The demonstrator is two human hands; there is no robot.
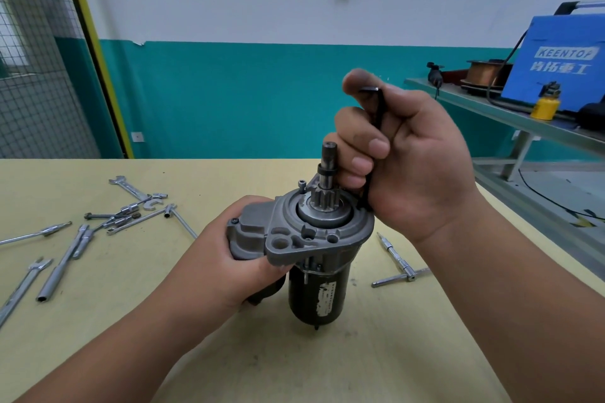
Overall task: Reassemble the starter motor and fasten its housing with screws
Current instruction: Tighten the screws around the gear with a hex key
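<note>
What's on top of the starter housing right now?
The pinion shaft stands up from the housing, and one screw sits proud left of it. The hex key in the right hand reaches the right edge. The fingers hide any screw under its tip.

hex key [378, 114] tip hidden behind right hand [415, 160] — seemingly at the housing [314, 237].

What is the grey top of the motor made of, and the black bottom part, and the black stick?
The grey housing looks like cast metal, probably aluminium: dull, grainy, unpainted. The black body seems painted steel, smooth with a worn white label. The black key in the right hand looks like dark steel: thin, matte.
</note>
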